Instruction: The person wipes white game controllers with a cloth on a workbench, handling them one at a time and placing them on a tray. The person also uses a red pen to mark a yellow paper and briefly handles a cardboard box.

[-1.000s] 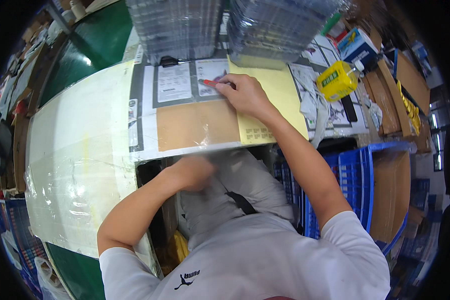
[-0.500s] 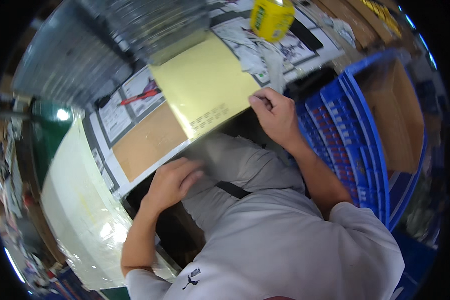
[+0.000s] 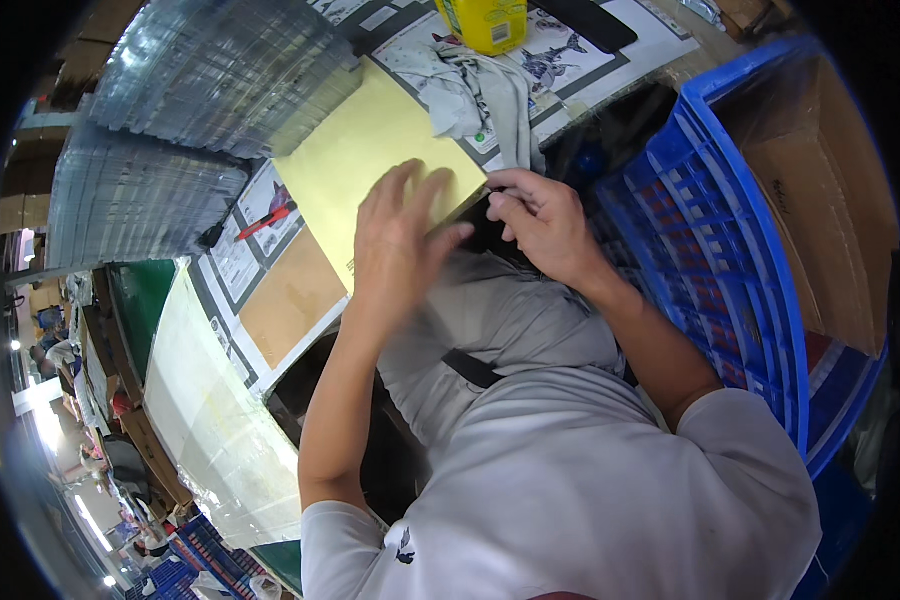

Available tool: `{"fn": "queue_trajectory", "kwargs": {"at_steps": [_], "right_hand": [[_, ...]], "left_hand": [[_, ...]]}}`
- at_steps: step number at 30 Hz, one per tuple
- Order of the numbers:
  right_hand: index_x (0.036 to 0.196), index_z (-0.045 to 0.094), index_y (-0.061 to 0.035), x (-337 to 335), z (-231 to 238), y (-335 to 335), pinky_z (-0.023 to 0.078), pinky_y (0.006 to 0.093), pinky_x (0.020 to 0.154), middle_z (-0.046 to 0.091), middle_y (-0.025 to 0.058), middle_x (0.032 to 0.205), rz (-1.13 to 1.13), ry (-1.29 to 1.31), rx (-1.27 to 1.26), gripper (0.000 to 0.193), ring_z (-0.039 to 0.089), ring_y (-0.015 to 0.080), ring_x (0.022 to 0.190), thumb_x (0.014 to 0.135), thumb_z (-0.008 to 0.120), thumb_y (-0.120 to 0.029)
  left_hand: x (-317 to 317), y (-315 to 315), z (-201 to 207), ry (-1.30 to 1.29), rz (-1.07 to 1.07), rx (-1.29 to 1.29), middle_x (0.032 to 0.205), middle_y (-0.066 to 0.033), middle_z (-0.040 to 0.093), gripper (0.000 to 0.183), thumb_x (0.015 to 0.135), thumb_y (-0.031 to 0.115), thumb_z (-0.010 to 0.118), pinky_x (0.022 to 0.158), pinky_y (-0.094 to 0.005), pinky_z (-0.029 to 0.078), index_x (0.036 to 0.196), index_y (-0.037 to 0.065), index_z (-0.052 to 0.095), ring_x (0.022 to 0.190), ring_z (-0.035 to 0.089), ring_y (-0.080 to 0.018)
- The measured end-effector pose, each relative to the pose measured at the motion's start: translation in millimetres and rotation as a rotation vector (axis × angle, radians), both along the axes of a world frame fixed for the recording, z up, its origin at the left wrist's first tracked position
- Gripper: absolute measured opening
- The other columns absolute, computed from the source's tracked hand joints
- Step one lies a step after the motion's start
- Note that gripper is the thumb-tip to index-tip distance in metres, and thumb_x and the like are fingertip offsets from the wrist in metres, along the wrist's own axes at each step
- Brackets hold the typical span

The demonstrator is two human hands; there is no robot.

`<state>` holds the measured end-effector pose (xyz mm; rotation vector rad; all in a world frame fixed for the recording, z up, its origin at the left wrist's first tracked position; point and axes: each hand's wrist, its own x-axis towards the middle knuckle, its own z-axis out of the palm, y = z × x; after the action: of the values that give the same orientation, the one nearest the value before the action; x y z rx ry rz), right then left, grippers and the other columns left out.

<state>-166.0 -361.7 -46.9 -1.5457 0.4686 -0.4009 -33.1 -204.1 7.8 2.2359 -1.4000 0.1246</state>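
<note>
"My left hand (image 3: 395, 228) is open, blurred, over the yellow sheet (image 3: 365, 130); my right hand (image 3: 550, 228), fingers curled, meets its corner at the worktop's (image 3: 286, 362) front edge (whether gripping, I can't tell)."

"Any tip?"

"Steady the sheet flat; don't crease that corner."

"What's changed?"

"My left hand was off the sheet."

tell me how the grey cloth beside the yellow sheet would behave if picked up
Probably floppy: the grey cloth lies crumpled. It looks thin, so likely light. One end hangs past the table edge, so it may slide off.
</note>
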Motion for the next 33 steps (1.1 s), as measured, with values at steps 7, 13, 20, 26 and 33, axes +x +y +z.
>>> {"fn": "queue_trajectory", "kwargs": {"at_steps": [7, 13, 20, 26, 33], "right_hand": [[0.120, 0.072, -0.0002, 14.2, 10.9, -24.8, 0.052, 0.0310, 0.063, 0.068, 0.0132, 0.075, -0.056, -0.156, -0.146, 0.026, 0.064, 0.0119, 0.067, 0.096, 0.066, -0.009], [0.109, 0.074, -0.0010, 34.1, 18.2, -40.2, 0.054, 0.0361, 0.069, 0.072, 0.0164, 0.085, -0.045, -0.197, -0.376, 0.019, 0.071, 0.0274, 0.074, 0.095, 0.068, -0.013], [0.101, 0.075, -0.0061, 54.1, 24.6, -32.8, 0.054, 0.0440, 0.074, 0.070, 0.0139, 0.092, 0.121, 0.036, -0.942, 0.018, 0.070, 0.0355, 0.084, 0.094, 0.072, -0.022], [0.092, 0.074, -0.0031, 69.0, 33.3, -41.1, 0.055, 0.0477, 0.075, 0.073, 0.0181, 0.085, 0.219, 0.172, -0.874, 0.020, 0.071, 0.0397, 0.084, 0.091, 0.073, -0.023], [0.097, 0.073, 0.0015, 70.7, 40.1, -45.8, 0.052, 0.0383, 0.066, 0.071, 0.0156, 0.076, 0.273, 0.180, -0.823, 0.021, 0.069, 0.0295, 0.068, 0.090, 0.074, -0.018]], "left_hand": [[35.0, -12.1, 1.9, 0.668, 0.323, -0.197, 0.085, -0.0083, 0.071, 0.029, 0.101, 0.017, 0.067, 0.061, -0.0281, 0.048, 0.117, -0.006, 0.072, 0.069, 0.059, -0.0099], [44.1, -13.6, 1.0, 0.831, 0.288, -0.254, 0.085, -0.0008, 0.068, 0.027, 0.101, 0.018, 0.066, 0.062, -0.0259, 0.043, 0.112, -0.005, 0.073, 0.072, 0.054, -0.0065], [44.0, -6.0, -9.3, 0.953, 0.357, -0.325, 0.082, 0.0026, 0.064, 0.024, 0.100, 0.020, 0.069, 0.065, -0.0247, 0.042, 0.105, -0.003, 0.074, 0.074, 0.052, -0.0053], [42.5, -1.9, -19.7, 0.998, 0.353, -0.407, 0.081, 0.0024, 0.064, 0.025, 0.099, 0.022, 0.070, 0.064, -0.0255, 0.042, 0.104, -0.002, 0.074, 0.073, 0.051, -0.0055], [43.2, 1.2, -23.9, 0.939, 0.314, -0.391, 0.079, 0.0023, 0.064, 0.025, 0.099, 0.022, 0.070, 0.063, -0.0259, 0.042, 0.105, -0.002, 0.074, 0.072, 0.051, -0.0062]]}}
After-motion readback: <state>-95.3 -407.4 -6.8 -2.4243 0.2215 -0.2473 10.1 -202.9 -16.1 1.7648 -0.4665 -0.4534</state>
